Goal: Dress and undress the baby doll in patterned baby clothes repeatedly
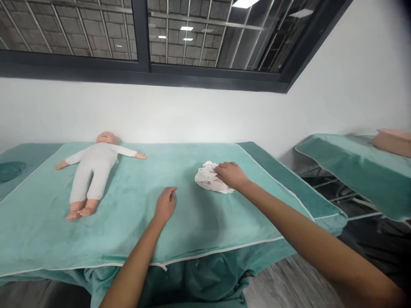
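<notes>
A small white printed cloth (210, 177), crumpled, lies on the green bed cover (138, 231). My right hand (233, 174) reaches in from the right and closes on the cloth's right edge with its fingertips, which are partly hidden. My left hand (166, 204) is over the cover, left of the cloth and apart from it. Its fingers are loosely bent, a gap shows by the thumb, and nothing is visible in it. Farther left, a baby doll (98, 164) in a white suit lies on its back, arms spread, head toward the wall.
The bed stands against a white wall (192, 111) below a dark-framed window (208, 77). At the left is a round dark green hole or dip (12, 171) in the cover. To the right, a second green-covered bed (349, 167) carries a pinkish-brown box-like object (393, 141).
</notes>
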### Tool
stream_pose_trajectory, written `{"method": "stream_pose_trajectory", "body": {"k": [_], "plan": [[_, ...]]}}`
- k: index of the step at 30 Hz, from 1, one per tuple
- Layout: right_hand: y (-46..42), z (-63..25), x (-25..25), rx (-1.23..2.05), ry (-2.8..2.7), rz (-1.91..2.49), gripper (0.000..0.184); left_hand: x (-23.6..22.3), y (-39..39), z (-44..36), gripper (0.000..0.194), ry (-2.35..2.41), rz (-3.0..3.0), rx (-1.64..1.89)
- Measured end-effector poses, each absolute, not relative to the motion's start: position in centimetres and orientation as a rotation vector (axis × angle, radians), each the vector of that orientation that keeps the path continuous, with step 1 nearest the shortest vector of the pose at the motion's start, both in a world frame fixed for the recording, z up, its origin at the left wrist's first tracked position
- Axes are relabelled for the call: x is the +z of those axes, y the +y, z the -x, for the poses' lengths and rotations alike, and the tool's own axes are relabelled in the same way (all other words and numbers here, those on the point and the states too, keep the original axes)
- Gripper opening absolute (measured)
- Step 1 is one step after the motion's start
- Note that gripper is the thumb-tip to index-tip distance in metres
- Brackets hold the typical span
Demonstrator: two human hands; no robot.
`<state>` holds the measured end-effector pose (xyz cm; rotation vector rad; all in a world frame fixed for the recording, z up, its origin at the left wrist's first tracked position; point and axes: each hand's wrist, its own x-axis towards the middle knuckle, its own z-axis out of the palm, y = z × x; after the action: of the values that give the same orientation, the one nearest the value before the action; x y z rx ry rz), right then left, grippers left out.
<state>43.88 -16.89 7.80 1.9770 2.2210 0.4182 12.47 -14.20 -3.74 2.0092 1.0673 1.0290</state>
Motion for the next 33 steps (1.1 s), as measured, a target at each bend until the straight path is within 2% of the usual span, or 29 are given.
{"method": "stream_pose_trajectory", "body": {"k": [3,7,10,13,15,17,20,24,26,30,33], "plan": [[-16.7,-45.3,10.2,0.433,2.181,-2.056,0.019,-4.4,-14.6,-11.4,0.028,1.099,-1.974,1.088],[-16.3,-47.6,14.4,0.481,2.161,-2.556,0.02,-4.3,-15.1,-10.2,0.027,1.101,-1.92,1.111],[-15.6,-47.9,17.5,0.632,2.23,-2.944,0.016,-4.2,-14.9,-10.2,0.026,1.078,-1.927,1.113],[-14.3,-46.3,20.0,0.833,2.415,-3.091,0.015,-4.2,-14.7,-10.6,0.024,1.075,-1.896,1.098],[-13.3,-44.5,21.2,0.901,2.591,-3.064,0.018,-4.0,-14.8,-11.1,0.023,1.09,-1.822,1.058],[-12.2,-42.1,22.1,0.854,2.816,-2.959,0.021,-3.2,-15.3,-11.8,0.036,1.078,-1.727,1.004],[-11.3,-37.2,23.2,0.58,3.223,-2.664,0.024,-0.6,-16.1,-12.9,0.066,0.97,-1.654,1.0],[-12.3,-29.7,24.0,0.147,3.612,-2.257,0.026,4.8,-16.1,-13.3,0.081,0.92,-1.617,1.286],[-13.4,-26.7,24.1,0.011,3.691,-2.095,0.026,7.0,-15.4,-12.5,0.073,0.978,-1.63,1.402],[-14.4,-25.1,22.8,0.002,3.604,-1.964,0.018,9.0,-14.1,-8.5,0.025,1.23,-1.69,1.489],[-13.7,-26.9,20.8,0.15,3.302,-2.095,0.017,9.2,-13.8,-4.6,0.019,1.35,-1.692,1.559]]}}
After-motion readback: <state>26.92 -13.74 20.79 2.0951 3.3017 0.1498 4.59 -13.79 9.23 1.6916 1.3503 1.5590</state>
